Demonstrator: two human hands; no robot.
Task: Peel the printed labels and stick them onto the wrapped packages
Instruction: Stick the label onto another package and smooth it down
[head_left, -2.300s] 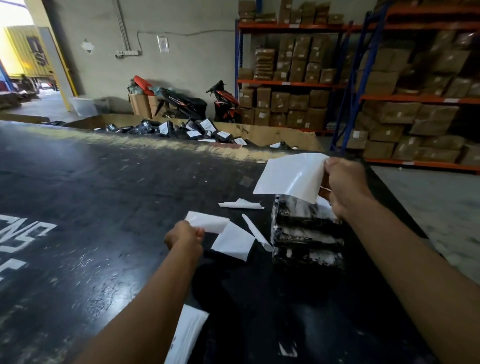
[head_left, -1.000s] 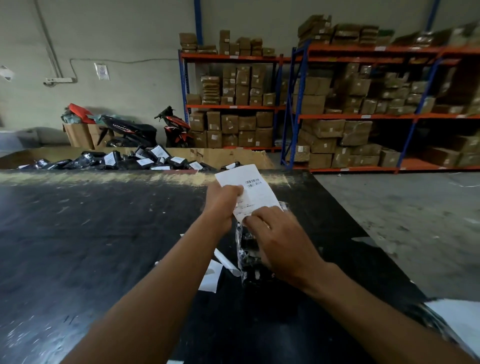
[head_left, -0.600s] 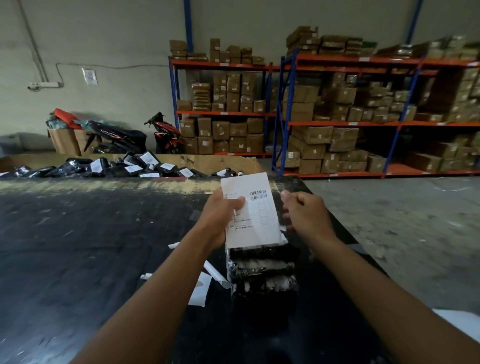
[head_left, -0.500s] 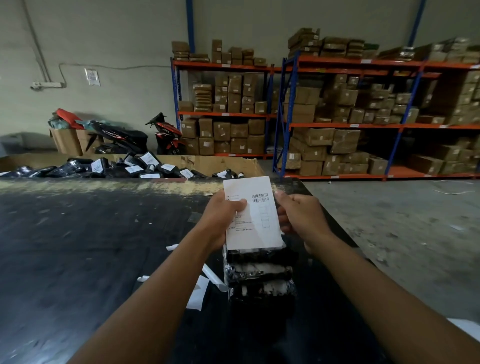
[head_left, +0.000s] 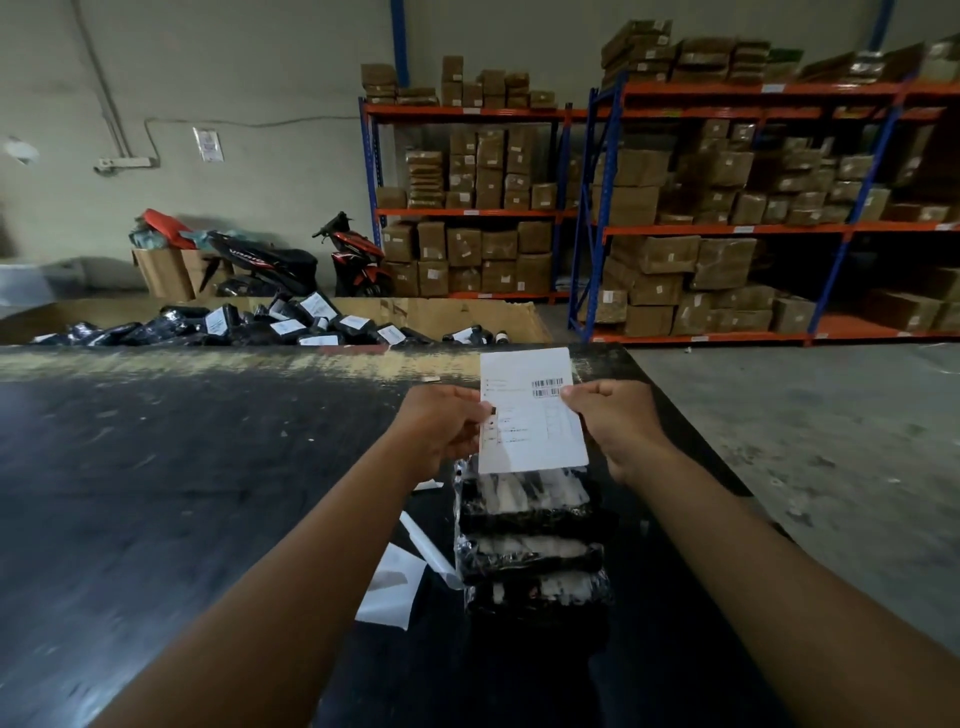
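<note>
At the centre of the frame you pinched the printed label by its side edges, left hand and right hand each curled on it, keeping it taut above the stacked wrapped packages, likely to lay it down flat.

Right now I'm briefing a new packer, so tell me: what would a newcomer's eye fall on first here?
The white printed label stands out, pinched between the left hand and right hand just above the stack of wrapped packages on the black table. Behind the table a cardboard bin holds labelled black packages; racks of brown boxes fill the back right.
</note>
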